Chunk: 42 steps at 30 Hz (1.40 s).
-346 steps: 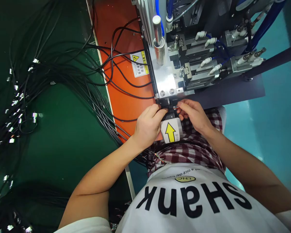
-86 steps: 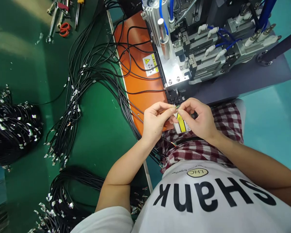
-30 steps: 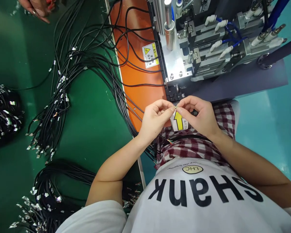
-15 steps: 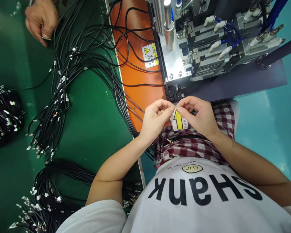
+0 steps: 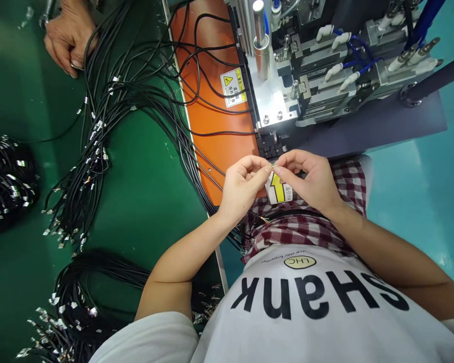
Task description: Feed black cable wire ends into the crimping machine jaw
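“SHank” [image 5: 340,292] upside down in black across a white T-shirt [image 5: 295,343], “LHC” in a yellow oval [image 5: 300,261], small curved “nice day” print [image 5: 289,253] beside it, yellow arrow [image 5: 278,189] beside Chinese characters “运行” [image 5: 288,193] on a white plate [image 5: 271,195], yellow warning triangle [image 5: 228,79] on a label [image 5: 231,101] on orange panel [image 5: 227,151]

This is a factory workshop. A green worktop [image 5: 147,217] on the left carries heaps of black cables [image 5: 147,96], many with bright metal connector ends [image 5: 97,126], and a second person's hand [image 5: 70,40] is at the far left. To the right stands a machine [image 5: 269,96] with metal cylinders [image 5: 262,60] and blue tubes [image 5: 426,22], beside an orange panel [image 5: 227,148] bearing a warning label [image 5: 231,88]; blue-green floor [image 5: 412,201] shows farther right.
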Tool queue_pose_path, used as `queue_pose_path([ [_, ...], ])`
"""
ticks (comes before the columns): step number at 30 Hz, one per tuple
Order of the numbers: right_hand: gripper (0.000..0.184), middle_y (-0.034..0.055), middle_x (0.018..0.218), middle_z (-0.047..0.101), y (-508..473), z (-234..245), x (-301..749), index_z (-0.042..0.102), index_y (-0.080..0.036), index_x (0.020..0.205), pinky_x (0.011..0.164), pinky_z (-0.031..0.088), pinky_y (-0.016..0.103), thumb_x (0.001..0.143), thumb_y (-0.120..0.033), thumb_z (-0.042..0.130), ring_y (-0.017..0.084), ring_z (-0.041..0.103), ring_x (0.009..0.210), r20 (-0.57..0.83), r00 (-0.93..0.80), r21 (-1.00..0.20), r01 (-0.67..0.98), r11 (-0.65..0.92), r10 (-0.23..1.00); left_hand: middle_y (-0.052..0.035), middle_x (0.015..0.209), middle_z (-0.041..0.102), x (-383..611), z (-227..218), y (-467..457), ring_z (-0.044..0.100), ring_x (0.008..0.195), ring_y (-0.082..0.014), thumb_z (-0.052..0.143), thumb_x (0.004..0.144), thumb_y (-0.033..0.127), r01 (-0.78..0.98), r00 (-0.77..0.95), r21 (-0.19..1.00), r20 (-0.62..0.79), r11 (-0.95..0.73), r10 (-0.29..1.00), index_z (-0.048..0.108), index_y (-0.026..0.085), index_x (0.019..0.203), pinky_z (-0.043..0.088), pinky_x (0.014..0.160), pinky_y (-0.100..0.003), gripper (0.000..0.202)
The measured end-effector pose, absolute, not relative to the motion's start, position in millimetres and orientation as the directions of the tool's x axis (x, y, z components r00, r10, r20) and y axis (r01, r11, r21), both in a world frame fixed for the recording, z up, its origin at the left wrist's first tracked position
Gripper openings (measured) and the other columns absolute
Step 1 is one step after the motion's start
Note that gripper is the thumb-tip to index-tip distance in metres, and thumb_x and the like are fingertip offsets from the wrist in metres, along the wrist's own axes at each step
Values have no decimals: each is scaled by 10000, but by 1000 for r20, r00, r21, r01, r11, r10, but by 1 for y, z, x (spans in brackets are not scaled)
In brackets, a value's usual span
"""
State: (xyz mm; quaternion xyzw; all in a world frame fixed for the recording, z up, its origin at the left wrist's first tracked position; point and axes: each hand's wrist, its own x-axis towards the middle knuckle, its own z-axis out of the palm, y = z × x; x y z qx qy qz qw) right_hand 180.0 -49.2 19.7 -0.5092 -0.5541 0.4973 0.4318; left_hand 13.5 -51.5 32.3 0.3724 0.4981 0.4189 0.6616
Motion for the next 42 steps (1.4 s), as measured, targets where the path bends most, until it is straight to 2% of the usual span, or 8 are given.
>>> queue_pose_path([
  [8, 58, -2, 751, 702, -50, 21, 178, 689, -187, 824, 642, 487, 273, 847, -238, 704, 133, 638, 673, -71, -99, -992, 106, -60, 993, 12, 765, 611, 14, 31, -51, 504, 575, -43, 788, 816, 345, -149, 144, 926, -326, 346, 935, 647, 153, 841, 460, 559, -170, 240],
  [17, 66, 0, 772, 700, -55, 20, 175, 688, -193, 820, 658, 510, 274, 846, -252, 706, 131, 622, 678, -61, -51, -992, 112, -55, 997, 33, 675, 552, 15, 32, -52, 465, 533, -50, 776, 821, 364, -164, 147, 910, -359, 380, 922, 638, 165, 836, 390, 485, -180, 242],
  [25, 142, 9, 773, 717, -53, 22, 185, 729, -198, 884, 633, 504, 280, 894, -330, 677, 144, 638, 672, -85, -82, -989, 129, -74, 993, 13, 737, 624, 12, 33, -50, 509, 560, -49, 801, 794, 381, -134, 145, 918, -353, 372, 924, 644, 154, 838, 428, 524, -170, 279],
  [31, 81, 14, 840, 735, -51, 25, 184, 754, -217, 885, 681, 491, 298, 873, -273, 697, 155, 655, 729, 31, -86, -971, 235, 51, 996, 13, 734, 621, 13, 35, -51, 505, 571, -49, 811, 787, 387, -115, 150, 921, -354, 372, 923, 652, 150, 834, 441, 546, -172, 289],
  [38, 78, 8, 801, 681, -49, 26, 180, 680, -237, 807, 711, 479, 326, 882, -226, 665, 169, 608, 730, 161, -70, -920, 350, 175, 985, 24, 676, 590, 11, 35, -51, 468, 528, -58, 832, 764, 402, -116, 172, 910, -375, 397, 911, 660, 165, 833, 407, 479, -183, 301],
  [42, 92, 11, 804, 638, -50, 24, 183, 630, -234, 808, 714, 461, 330, 899, -220, 634, 166, 579, 726, 152, -94, -919, 354, 176, 984, 12, 691, 601, 14, 32, -54, 490, 540, -81, 795, 809, 387, -71, 135, 955, -275, 287, 952, 680, 185, 858, 423, 486, -211, 237],
])
